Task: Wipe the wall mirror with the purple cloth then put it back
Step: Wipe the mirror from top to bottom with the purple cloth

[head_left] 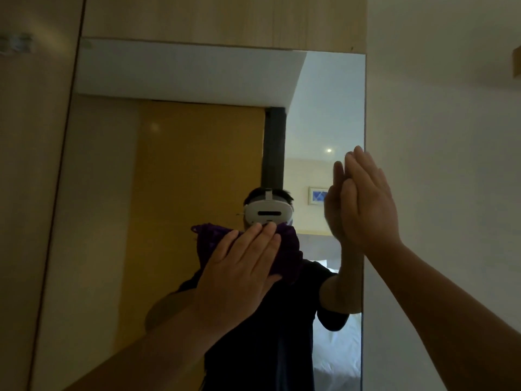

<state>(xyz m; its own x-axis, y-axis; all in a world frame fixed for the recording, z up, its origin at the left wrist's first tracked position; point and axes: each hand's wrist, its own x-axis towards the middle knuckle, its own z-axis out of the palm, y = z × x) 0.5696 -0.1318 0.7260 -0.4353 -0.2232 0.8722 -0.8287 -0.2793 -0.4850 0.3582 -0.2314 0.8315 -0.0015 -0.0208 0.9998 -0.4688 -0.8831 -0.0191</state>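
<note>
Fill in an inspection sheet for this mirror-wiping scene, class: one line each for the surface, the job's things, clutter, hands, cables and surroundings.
Surface: the wall mirror is set upright between a wooden panel and a white wall; it reflects the person and a room with a bed.
Job's things: the purple cloth lies flat against the glass near the mirror's middle.
Clutter: nothing seen.
Hands: the left hand presses the cloth to the glass with straight fingers; the right hand rests flat at the mirror's right edge, fingers straight, holding nothing.
Cables: nothing seen.
Surroundings: a wooden panel runs above the mirror; a blurred small fitting sits on the left panel.
</note>
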